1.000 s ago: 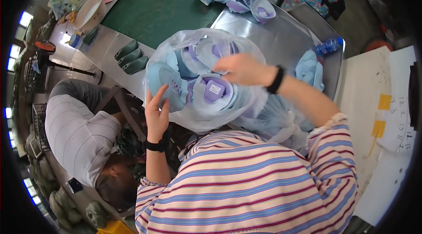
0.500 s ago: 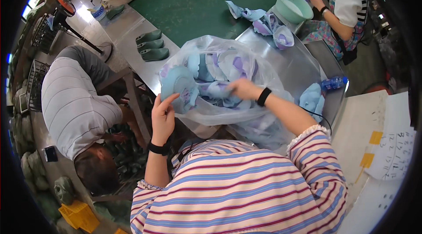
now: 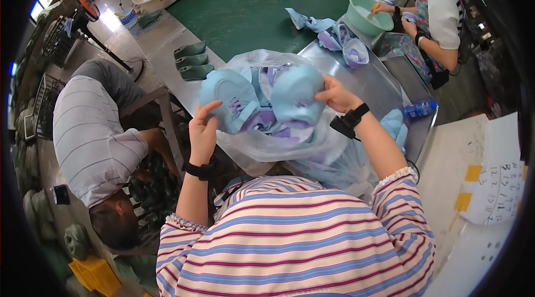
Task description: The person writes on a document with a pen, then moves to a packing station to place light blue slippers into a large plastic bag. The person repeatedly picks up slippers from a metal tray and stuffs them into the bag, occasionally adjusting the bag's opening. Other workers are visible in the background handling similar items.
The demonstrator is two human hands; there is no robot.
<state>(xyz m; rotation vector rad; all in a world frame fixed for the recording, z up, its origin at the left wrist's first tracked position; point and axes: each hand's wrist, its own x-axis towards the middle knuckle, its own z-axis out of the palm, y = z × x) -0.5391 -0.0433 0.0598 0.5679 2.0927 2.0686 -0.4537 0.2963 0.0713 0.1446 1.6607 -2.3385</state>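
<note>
In front of me a clear plastic bag (image 3: pixel 259 151) stands with its mouth spread, full of light blue shoe uppers with purple linings. My left hand (image 3: pixel 202 132) holds a light blue shoe upper (image 3: pixel 225 93) by its near left edge, thumb and forefinger against it. With my right hand (image 3: pixel 337 96) I grip another light blue shoe upper (image 3: pixel 295 93) at its right side, thumb in front, raised over the bag's mouth. Between the two, purple and blue pieces show inside the bag. The fingers behind both uppers are partly hidden.
Dark green shoe lasts (image 3: pixel 193 61) lie on the metal edge beyond the bag. More uppers (image 3: pixel 355 52) rest at the right, near a green basin (image 3: pixel 368 15) and a co-worker. A blue bottle (image 3: pixel 419 109) lies at right. Another person (image 3: pixel 100 129) bends at left.
My right hand has come up out of the bag with a shoe upper. The upper at my left hand has tilted, its laced front now facing me. The co-worker's hand has reached into the green basin.
</note>
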